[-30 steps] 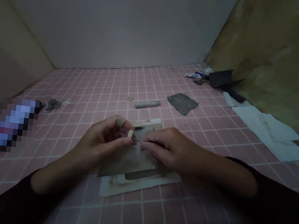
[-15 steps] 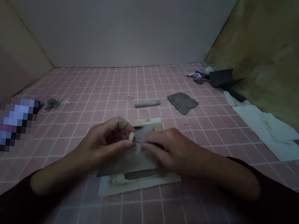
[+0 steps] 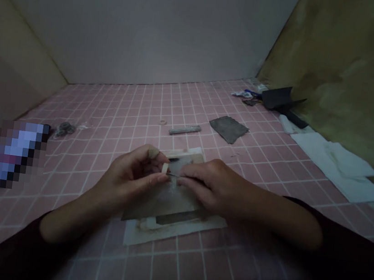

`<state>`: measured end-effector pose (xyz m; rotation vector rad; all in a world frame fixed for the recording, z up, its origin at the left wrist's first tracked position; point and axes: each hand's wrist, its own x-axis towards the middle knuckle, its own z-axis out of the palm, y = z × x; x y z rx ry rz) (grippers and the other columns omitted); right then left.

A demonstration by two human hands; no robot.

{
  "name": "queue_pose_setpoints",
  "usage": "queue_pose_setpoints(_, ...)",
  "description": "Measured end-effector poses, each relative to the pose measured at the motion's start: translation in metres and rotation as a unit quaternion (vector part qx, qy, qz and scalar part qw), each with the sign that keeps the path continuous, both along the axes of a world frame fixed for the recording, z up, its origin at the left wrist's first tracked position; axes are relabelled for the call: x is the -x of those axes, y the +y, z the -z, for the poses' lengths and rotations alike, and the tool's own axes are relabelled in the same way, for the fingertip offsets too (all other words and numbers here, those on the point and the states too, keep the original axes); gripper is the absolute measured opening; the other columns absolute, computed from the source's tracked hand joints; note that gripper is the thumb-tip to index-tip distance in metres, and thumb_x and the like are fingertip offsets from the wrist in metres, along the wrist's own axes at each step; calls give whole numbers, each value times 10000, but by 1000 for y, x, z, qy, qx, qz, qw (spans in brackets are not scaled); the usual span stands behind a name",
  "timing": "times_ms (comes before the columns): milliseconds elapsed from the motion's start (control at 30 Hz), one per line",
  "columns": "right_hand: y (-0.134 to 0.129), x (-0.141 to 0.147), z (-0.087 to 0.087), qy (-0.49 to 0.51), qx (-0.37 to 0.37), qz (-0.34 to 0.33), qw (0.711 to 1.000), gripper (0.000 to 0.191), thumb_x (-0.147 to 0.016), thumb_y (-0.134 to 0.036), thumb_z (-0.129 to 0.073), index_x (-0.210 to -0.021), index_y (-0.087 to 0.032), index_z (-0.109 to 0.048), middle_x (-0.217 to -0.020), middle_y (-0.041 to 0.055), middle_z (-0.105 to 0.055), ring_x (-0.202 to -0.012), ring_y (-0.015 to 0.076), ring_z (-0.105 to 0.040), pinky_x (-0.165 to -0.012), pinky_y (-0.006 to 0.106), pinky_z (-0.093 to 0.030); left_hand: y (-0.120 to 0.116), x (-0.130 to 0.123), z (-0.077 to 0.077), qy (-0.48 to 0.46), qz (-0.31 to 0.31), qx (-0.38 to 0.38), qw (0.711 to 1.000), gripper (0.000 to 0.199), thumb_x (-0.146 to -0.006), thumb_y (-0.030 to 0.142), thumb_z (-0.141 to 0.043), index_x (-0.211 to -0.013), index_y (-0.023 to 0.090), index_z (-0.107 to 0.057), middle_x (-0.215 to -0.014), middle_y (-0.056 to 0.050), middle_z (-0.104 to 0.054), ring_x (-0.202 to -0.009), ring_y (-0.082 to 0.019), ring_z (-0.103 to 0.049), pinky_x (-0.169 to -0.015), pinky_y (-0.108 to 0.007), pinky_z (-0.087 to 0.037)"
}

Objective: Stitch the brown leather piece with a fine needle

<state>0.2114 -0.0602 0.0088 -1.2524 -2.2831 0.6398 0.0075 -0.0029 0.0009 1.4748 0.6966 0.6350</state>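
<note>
My left hand (image 3: 130, 174) pinches a small pale ring-like piece (image 3: 165, 168) between thumb and fingers. A tan wrap (image 3: 153, 153) covers part of its index finger. Facing it, my right hand (image 3: 207, 181) is closed on a thin, thread-narrow tool (image 3: 173, 175), whose tip reaches the pale piece. Its exact kind is too small to make out, and its rear end is hidden in my hand. Below both hands lies a grey sheet (image 3: 154, 204) with pale dust on it, over a stained white sheet (image 3: 175, 232).
Beyond my hands are a pale ring (image 3: 163, 122), a grey stick (image 3: 184, 130) and a dark grey rough sheet (image 3: 229, 129). A blurred-out phone-like device (image 3: 13, 154) and grey rings (image 3: 66, 128) sit left. White papers (image 3: 337, 171) and black sheets (image 3: 278, 99) lie right.
My right hand and the thin tool have shifted very slightly; the tool's tip shows more plainly against the pale piece. My left hand keeps its pinch in nearly the same place.
</note>
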Motion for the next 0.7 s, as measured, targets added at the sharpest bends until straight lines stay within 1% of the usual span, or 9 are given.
queue_pose_setpoints(100,-2,0,5,-42,-65,12,997,119,-862,-119,-457,-828,-160,-564,-700,-9,-549,-577,97,-430,-545,220,-290,0,0,-1,14,29,46,998,125,-832,244,-656,-871,164,-567,-734,0,-625,-681,-100,-594,-637,-189,-470)
queue_pose_setpoints(167,-4,0,9,-87,-99,27,991,126,-832,-94,-461,-882,-158,-557,-758,10,-562,-593,110,-425,-539,235,-274,-1,1,-2,20,49,68,996,119,-872,262,-606,-841,158,-558,-645,10,-617,-599,-89,-584,-606,-189,-468)
queue_pose_setpoints(233,-6,1,9,-100,-109,33,988,136,-822,-79,-455,-883,-151,-552,-764,17,-558,-590,113,-415,-533,242,-267,-1,0,-2,13,39,69,997,117,-872,259,-607,-839,156,-560,-645,13,-614,-581,-84,-582,-597,-188,-471)
queue_pose_setpoints(333,-5,1,4,-45,-62,14,997,124,-850,-93,-440,-811,-153,-542,-686,-10,-527,-566,97,-412,-531,227,-282,-1,0,0,2,7,39,999,138,-812,229,-679,-875,166,-574,-770,-2,-622,-698,-105,-603,-643,-191,-482)
queue_pose_setpoints(400,-3,1,0,-6,-12,-1,1000,184,-889,-125,-433,-736,-152,-532,-633,-27,-503,-552,82,-418,-536,211,-297,0,0,1,-1,2,2,1000,186,-778,210,-712,-911,175,-588,-843,-12,-615,-774,-123,-601,-688,-206,-488)
queue_pose_setpoints(467,-2,1,-2,8,5,-4,1000,220,-909,-150,-433,-713,-150,-534,-618,-31,-499,-553,77,-427,-546,205,-308,0,1,2,-3,3,-17,1000,206,-770,206,-720,-929,180,-592,-868,-15,-612,-799,-130,-597,-710,-218,-489)
queue_pose_setpoints(567,-3,1,2,-42,-56,16,997,115,-861,-116,-461,-814,-153,-560,-684,-11,-538,-579,96,-439,-544,223,-298,0,0,0,8,22,23,999,144,-814,232,-677,-897,171,-577,-796,-9,-630,-732,-113,-597,-667,-202,-477)
queue_pose_setpoints(633,-6,2,5,-104,-110,39,988,125,-826,-89,-470,-881,-152,-563,-737,9,-552,-585,112,-436,-528,242,-270,0,0,-1,18,43,50,998,119,-864,255,-620,-836,157,-558,-685,0,-632,-653,-99,-589,-632,-191,-463)
queue_pose_setpoints(700,-8,3,7,-136,-133,53,980,139,-818,-82,-471,-898,-148,-563,-757,20,-550,-579,119,-426,-515,252,-249,0,0,-1,21,48,61,997,152,-890,265,-585,-799,151,-541,-612,9,-617,-603,-90,-577,-614,-188,-454)
